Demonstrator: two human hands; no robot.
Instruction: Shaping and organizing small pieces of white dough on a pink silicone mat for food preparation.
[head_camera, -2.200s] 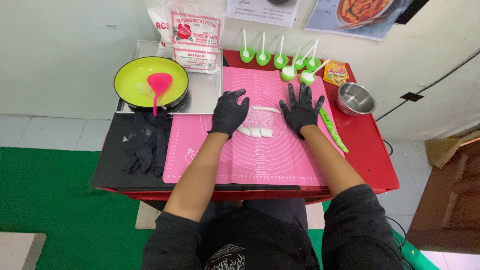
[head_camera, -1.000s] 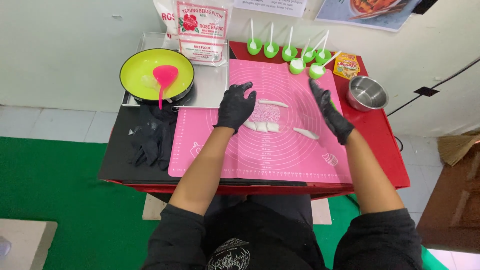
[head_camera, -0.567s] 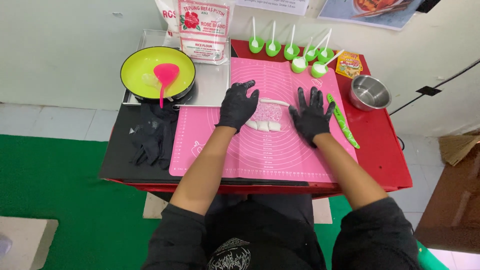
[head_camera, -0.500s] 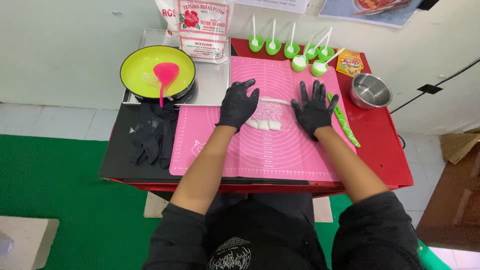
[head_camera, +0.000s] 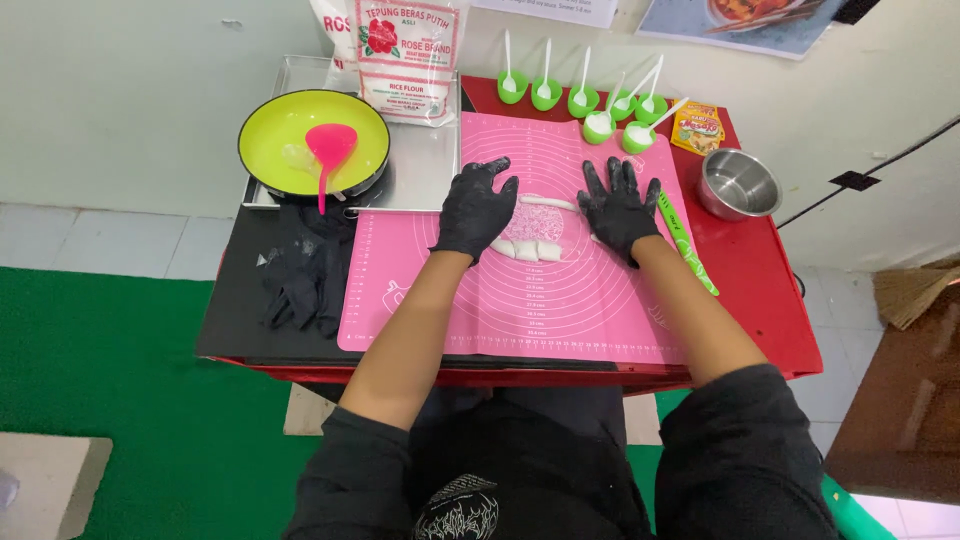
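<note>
Left grip (head_camera: 474, 207) spread flat | right grip (head_camera: 617, 207) spread flat | dough pieces (head_camera: 528, 248) between them on mat (head_camera: 520, 300)

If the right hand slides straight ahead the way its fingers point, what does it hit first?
Probably the green cups with white spoons at the far edge of the pink mat. The right hand lies flat, fingers toward the wall, only bare mat between; depth is uncertain.

A small red table (head_camera: 770, 330) is set against a pale wall (head_camera: 120, 90), on which paper posters (head_camera: 735, 20) are pinned. Light tiles (head_camera: 100, 245) are laid along the wall's foot, and green carpet (head_camera: 130, 420) is spread below.
</note>
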